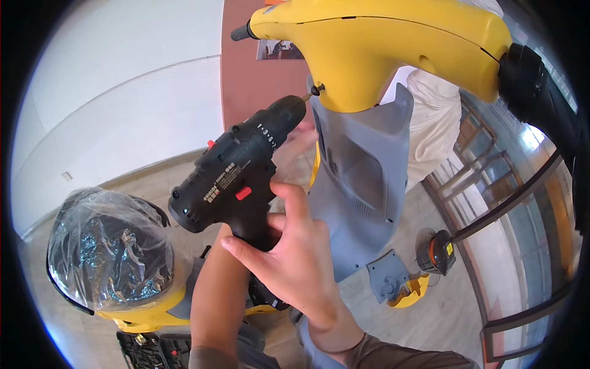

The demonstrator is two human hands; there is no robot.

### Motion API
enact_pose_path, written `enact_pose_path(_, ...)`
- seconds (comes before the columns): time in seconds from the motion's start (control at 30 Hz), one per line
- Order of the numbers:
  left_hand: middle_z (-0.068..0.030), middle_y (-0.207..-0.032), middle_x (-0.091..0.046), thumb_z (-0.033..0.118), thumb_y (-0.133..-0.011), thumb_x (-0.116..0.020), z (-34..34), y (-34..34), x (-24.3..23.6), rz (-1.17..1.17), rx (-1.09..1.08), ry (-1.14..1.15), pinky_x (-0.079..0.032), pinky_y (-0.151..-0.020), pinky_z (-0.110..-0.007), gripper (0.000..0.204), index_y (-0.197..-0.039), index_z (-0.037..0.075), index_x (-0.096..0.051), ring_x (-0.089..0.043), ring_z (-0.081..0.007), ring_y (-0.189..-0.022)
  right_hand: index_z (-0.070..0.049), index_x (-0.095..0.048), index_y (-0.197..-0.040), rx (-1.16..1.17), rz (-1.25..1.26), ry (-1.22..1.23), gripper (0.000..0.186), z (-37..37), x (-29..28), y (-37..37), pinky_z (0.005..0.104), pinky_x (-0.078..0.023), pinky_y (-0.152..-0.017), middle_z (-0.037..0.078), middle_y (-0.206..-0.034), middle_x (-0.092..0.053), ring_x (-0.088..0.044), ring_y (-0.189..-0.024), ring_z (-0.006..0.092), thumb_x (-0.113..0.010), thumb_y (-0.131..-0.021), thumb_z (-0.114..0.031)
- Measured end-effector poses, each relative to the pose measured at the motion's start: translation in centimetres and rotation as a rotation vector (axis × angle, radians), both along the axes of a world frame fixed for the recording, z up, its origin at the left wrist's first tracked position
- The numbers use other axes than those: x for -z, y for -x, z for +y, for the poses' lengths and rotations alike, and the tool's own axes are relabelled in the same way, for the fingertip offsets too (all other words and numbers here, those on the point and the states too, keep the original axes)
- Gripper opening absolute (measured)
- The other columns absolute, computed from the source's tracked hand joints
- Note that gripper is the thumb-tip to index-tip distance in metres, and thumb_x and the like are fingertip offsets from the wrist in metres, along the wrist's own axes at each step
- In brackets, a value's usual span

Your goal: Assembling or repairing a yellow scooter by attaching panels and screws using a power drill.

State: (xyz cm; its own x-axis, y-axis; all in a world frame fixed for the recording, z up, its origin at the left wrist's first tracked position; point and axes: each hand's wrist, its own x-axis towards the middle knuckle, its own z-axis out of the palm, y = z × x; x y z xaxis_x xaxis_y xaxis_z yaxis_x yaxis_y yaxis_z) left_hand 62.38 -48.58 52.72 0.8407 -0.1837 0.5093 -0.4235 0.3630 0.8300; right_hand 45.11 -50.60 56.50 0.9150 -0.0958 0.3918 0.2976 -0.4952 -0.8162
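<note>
A black cordless drill (230, 169) with red buttons points up and to the right, and my right hand (301, 252) is closed round its grip. The bit meets a dark screw (318, 90) at the lower left of a yellow plastic housing (369, 52). Below that housing runs a grey plastic body (375, 230) with a recessed opening. My left forearm passes behind the drill. Beyond the chuck, part of my left hand (298, 141) shows blurred beside the grey body; its fingers are mostly hidden.
At the lower left stands a machine with a plastic-wrapped black top (110, 252) and yellow base. Below it lies a tool case (141, 352). Grey and yellow shell pieces (390, 277) rest on the floor near a dark round part (435, 252). A pale cloth (433, 123) hangs behind the housing.
</note>
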Motion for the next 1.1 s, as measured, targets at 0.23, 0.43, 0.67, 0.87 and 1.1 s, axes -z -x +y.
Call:
enact_pose_path(0.23,-0.0082,-0.095,-0.068,0.011,-0.093,-0.069,0.4,2.5,-5.9,0.061,-0.01,0.121,-0.052,-0.084,-0.03,0.035,-0.123,-0.001,-0.055,-0.063,-0.0145,-0.088,0.004,-0.038,-0.126,-0.027,0.003,0.032,0.069,-0.4,-0.7,0.3,0.0319,-0.053,-0.061,0.016,-0.077,-0.072,-0.073,-0.071,0.0302,-0.082,-0.076,-0.016)
enact_pose_path(0.43,-0.01,-0.094,-0.068,0.007,-0.091,-0.069,-1.1,2.3,-5.2,-0.013,-0.023,0.193,-0.053,-0.078,-0.028,0.03,-0.117,-0.004,-0.059,-0.063,-0.0146,-0.081,0.005,-0.036,-0.13,-0.058,-0.032,0.046,0.073,-1.2,-0.1,0.7,0.0439,-0.053,-0.057,0.017,-0.08,-0.068,-0.068,-0.067,0.0378,-0.078,-0.078,-0.025)
enact_pose_path(0.67,-0.0102,-0.095,-0.071,0.011,-0.09,-0.072,-1.5,2.3,-4.8,-0.055,-0.141,0.17,-0.054,-0.078,-0.026,0.032,-0.117,-0.004,-0.062,-0.067,-0.0132,-0.082,0.003,-0.038,-0.13,-0.055,-0.022,0.098,0.072,-1.4,-0.4,1.6,0.045,-0.052,-0.056,0.018,-0.07,-0.065,-0.067,-0.064,0.0398,-0.079,-0.077,-0.025)
enact_pose_path(0.87,-0.0085,-0.09,-0.067,0.01,-0.092,-0.07,-1.2,1.6,-5.3,-0.124,-0.222,0.071,-0.052,-0.072,-0.025,0.03,-0.117,-0.003,-0.059,-0.063,-0.0139,-0.074,0.004,-0.041,-0.127,-0.038,-0.018,0.114,0.071,-1.1,-0.8,2.2,0.0322,-0.054,-0.06,0.015,-0.077,-0.072,-0.072,-0.07,0.03,-0.083,-0.074,-0.018)
enact_pose_path(1.1,-0.0096,-0.082,-0.061,0.026,-0.099,-0.056,-3.3,1.3,-6.7,-0.09,-0.356,-0.291,-0.046,-0.071,-0.034,0.025,-0.104,0.002,-0.054,-0.058,-0.0202,-0.076,0.004,-0.038,-0.127,-0.111,-0.015,-0.087,0.071,-3.5,-1.7,4.1,0.0334,-0.052,-0.059,0.014,-0.075,-0.071,-0.07,-0.068,0.0253,-0.082,-0.076,-0.019)
